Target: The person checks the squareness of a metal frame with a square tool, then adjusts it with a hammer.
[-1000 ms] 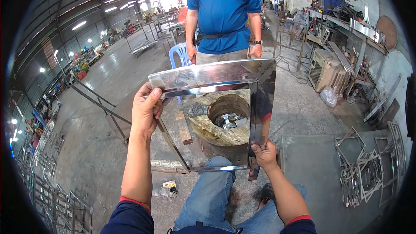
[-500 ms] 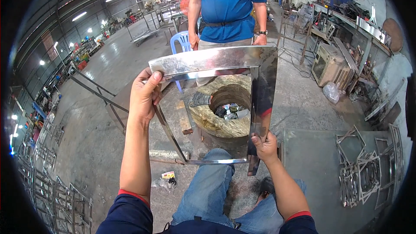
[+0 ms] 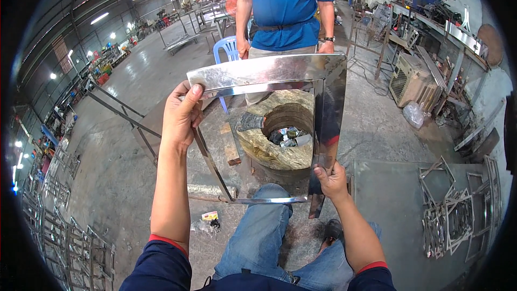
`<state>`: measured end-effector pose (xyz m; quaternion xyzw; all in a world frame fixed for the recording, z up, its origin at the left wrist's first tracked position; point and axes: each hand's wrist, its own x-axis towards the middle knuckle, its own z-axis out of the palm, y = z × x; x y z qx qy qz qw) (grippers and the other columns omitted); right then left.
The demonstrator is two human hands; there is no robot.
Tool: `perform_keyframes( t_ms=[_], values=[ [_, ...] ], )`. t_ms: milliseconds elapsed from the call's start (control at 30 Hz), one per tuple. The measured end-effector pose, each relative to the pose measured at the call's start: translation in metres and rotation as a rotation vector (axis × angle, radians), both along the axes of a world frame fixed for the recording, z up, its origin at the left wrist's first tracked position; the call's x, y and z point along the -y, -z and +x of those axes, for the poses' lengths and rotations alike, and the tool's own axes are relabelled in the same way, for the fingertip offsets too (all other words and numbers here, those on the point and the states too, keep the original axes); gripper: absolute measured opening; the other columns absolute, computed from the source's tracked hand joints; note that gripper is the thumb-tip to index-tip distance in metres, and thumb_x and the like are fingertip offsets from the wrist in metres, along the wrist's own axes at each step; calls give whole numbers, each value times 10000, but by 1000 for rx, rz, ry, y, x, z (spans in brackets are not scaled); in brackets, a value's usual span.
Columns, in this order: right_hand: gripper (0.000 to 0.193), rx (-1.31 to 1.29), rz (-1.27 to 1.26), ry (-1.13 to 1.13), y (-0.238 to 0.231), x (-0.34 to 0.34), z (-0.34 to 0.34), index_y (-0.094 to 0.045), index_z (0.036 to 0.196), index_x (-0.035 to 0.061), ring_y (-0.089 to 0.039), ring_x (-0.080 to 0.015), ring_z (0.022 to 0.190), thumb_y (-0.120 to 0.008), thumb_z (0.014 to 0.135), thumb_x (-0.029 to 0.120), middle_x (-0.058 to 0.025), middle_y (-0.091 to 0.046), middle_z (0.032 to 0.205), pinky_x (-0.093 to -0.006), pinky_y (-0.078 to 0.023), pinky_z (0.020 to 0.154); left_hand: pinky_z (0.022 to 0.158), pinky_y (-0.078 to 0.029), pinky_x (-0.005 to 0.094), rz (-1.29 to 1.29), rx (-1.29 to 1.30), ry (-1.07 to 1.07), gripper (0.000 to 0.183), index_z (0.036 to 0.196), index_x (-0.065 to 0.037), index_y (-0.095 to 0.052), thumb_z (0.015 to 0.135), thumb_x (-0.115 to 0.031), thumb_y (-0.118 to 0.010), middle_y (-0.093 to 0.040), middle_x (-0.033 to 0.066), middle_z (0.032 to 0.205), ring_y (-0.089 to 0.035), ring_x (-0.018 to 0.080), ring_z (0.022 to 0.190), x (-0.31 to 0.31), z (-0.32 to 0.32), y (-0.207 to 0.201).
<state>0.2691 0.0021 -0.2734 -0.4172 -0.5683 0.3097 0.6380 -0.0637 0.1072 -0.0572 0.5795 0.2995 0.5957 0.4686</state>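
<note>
Both hands hold up a shiny metal frame (image 3: 253,74) with a wide, slightly curved top plate, a broad right side and thin left and bottom bars. My left hand (image 3: 182,113) grips its upper left corner, thumb on the front and fingers curled behind. Low on the right side, my right hand (image 3: 332,182) pinches the broad plate with the thumb in front. Through the frame's opening shows a round, hollow stone-like block (image 3: 253,148) with litter inside it. A dark glove (image 3: 250,122) lies on the block's rim.
A person in a blue shirt (image 3: 285,11) stands just beyond the frame, beside a blue plastic chair (image 3: 226,49). Small metal frames (image 3: 449,215) are piled at right, more metal frames (image 3: 70,237) at lower left. A wooden block (image 3: 230,148) lies left of the stone ring.
The frame has shifted very slightly up and right in view, with both hands keeping their hold. The standing person appears a little further right.
</note>
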Motion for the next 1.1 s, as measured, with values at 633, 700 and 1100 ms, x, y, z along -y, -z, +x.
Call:
perform_keyframes(
  t_ms=[633, 700, 1100],
  values=[
    [370, 11, 19, 37, 6, 1, -1, -637, 1015, 15, -592, -86, 780, -751, 900, 347, -13, -692, 873, -267, -488, 727, 404, -262, 179, 22, 55, 44, 308, 1026, -63, -582, 937, -340, -685, -488, -53, 708, -324, 13, 478, 5, 1, 0],
    [359, 9, 4, 42, 6, 2, -1, -634, 1008, 14, -597, -89, 786, -747, 903, 338, -13, -692, 870, -269, -492, 734, 404, -264, 178, 26, 67, 70, 316, 1012, -66, -577, 957, -369, -647, -522, -33, 725, -318, 19, 477, 5, -1, -1],
    [336, -279, -155, -257, -19, 49, -31, -556, 1141, 0, -681, -196, 892, -691, 940, 233, -119, -705, 984, -324, -533, 833, 816, -409, 315, 14, 107, -497, 411, 983, -42, -588, 952, -450, -619, -566, 37, 893, -516, 140, 817, 82, 25, 6]
  ],
)
